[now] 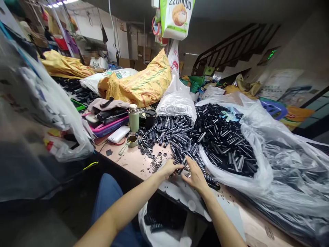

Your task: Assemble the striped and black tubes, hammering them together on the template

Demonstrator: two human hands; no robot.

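Over the table's front edge, my left hand [170,168] pinches a short, shiny black tube [183,162]. My right hand [194,173] is just to the right, its thumb and forefinger spread around the tube's side; whether it touches the tube I cannot tell. Directly behind both hands lies a heap of black ribbed rollers with pale bands [180,133]. Small black rings [149,151] and tiny scattered metal bits [156,164] lie to the left of my left hand.
An open plastic bag of black tubes [226,144] stands right. Left are a green flask [134,118], a black cup [150,118], a small metal pan [132,141], a white phone-like device [119,134] and a pink tray [110,129]. A lined bin [146,226] sits below the edge.
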